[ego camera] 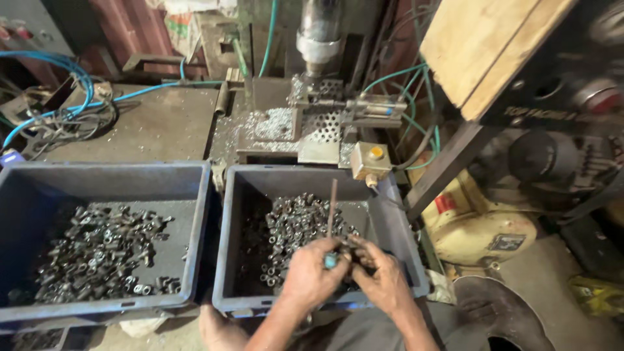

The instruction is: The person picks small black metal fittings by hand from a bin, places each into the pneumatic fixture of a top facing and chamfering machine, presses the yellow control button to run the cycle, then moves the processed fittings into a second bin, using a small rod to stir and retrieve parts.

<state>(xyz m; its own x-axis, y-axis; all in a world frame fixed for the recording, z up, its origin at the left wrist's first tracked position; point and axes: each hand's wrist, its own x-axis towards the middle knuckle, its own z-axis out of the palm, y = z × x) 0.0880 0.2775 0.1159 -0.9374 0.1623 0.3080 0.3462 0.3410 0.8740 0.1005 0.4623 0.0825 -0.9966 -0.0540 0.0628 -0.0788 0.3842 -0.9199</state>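
A thin metal rod (pixel 332 208) is held upright over the right-hand blue bin (pixel 396 260), its lower end, where a small blue grip shows, gripped at the meeting point of both hands. The left hand (pixel 311 272) is closed around the rod's base from 9 o'clock. The right hand (pixel 383 278) is curled in from 3 o'clock, fingers pinched narrow on small dark pieces beside the rod; exactly what is pinched cannot be told. Both hands are touching each other above the near edge of the bin.

A heap of small dark metal sleeves (pixel 292 224) is seen in this bin at 12 o'clock of the hands. A second blue bin (pixel 195 227) is set just beside it at 9 o'clock, with a wider scatter of the same sleeves (pixel 97 250).

At 12 o'clock beyond the bins, a drilling machine (pixel 320 39) is mounted over a fixture (pixel 322 120) strewn with bright metal chips. Blue hoses (pixel 58 71) are coiled on the steel desk (pixel 156 123) at 10 o'clock. A wooden board (pixel 487 45) is seen at 2 o'clock.
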